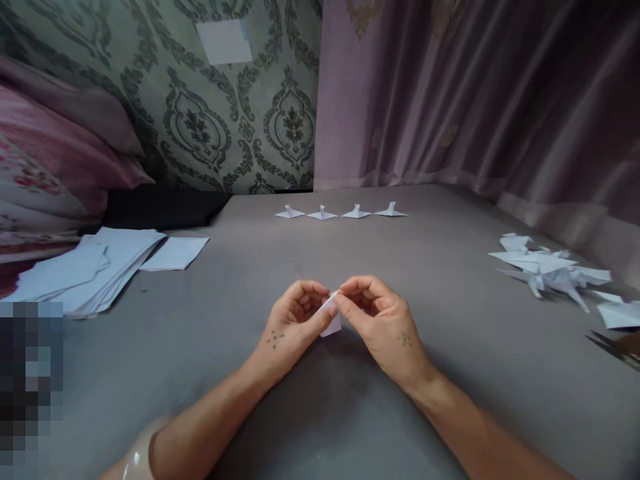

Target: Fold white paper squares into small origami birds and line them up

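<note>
A small folded piece of white paper (332, 325) is held up between my two hands over the middle of the grey surface. My left hand (295, 312) pinches its left side, thumb along the near face and fingers curled behind. At the paper's upper corner, the thumb and forefinger of my right hand (377, 312) are pressed together on it. Much of the paper is hidden by the fingers, so its full shape cannot be made out.
Several small folded paper figures (357, 212) stand in a row at the back. To the right lies a heap of folded paper pieces (547, 267), with scissors (613, 348) nearer me. Stacked white sheets (113, 257) and a smaller sheet (176, 253) lie at left, near pink bedding (65, 140).
</note>
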A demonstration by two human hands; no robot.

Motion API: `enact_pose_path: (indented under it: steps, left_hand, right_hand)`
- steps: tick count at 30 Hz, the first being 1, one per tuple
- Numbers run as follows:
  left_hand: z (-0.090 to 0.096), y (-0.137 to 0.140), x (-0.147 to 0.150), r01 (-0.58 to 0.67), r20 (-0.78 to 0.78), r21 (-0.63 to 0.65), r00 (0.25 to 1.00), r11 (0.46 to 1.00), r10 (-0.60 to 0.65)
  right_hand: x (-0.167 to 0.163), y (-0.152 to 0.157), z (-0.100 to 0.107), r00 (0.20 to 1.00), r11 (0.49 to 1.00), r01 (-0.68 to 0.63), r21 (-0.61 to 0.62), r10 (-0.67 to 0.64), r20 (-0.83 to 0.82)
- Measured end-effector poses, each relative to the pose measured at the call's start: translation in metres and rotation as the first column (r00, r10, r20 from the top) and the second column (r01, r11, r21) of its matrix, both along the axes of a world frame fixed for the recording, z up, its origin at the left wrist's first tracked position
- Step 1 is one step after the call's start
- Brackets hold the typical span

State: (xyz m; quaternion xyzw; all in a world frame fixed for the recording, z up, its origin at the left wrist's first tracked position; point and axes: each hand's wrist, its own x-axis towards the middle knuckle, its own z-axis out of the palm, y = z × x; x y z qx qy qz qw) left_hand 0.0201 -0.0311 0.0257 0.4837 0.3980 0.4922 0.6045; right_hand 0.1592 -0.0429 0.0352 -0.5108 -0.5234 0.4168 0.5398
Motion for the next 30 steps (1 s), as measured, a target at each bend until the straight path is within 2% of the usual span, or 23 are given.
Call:
enact_pose_path:
  steps: [3,6,10,12,21,25,30]
  left_hand:
    - [0.000,0.000,-0.002,0.076,-0.050,-0.128,0.995,0.989,-0.083]
    - [-0.002,0.001,-0.005,0.106,-0.001,-0.200,0.994,0.974,-0.109]
    - [-0.005,0.002,-0.005,0.152,0.083,-0.195,0.987,0.969,-0.138]
    - [-0.006,0.002,-0.005,0.160,0.089,-0.191,0.985,0.969,-0.145]
    - [-0.008,0.003,-0.006,0.156,-0.019,-0.191,0.986,0.969,-0.163]
    - [-0.007,0.004,-0.005,0.221,-0.012,-0.243,0.973,0.944,-0.231]
    - [-0.008,0.005,-0.005,0.233,-0.156,-0.236,0.949,0.943,-0.274]
  right_hand:
    - [0.003,0.004,-0.001,0.991,0.998,-0.021,-0.053,0.013,-0.137]
    - [0.006,0.006,-0.001,0.972,0.991,-0.073,-0.116,0.044,-0.231]
    - [0.004,0.003,-0.003,0.978,0.969,-0.180,-0.167,0.159,-0.132]
    - [0.002,0.001,-0.004,0.980,0.967,-0.188,-0.172,0.173,-0.099]
    - [0.005,0.002,0.001,0.985,0.977,-0.148,-0.153,0.133,-0.106]
    - [0.008,0.006,-0.002,0.971,0.950,-0.152,-0.271,0.093,-0.219]
    - [0.014,0.013,-0.008,0.928,0.919,-0.167,-0.358,0.024,-0.372]
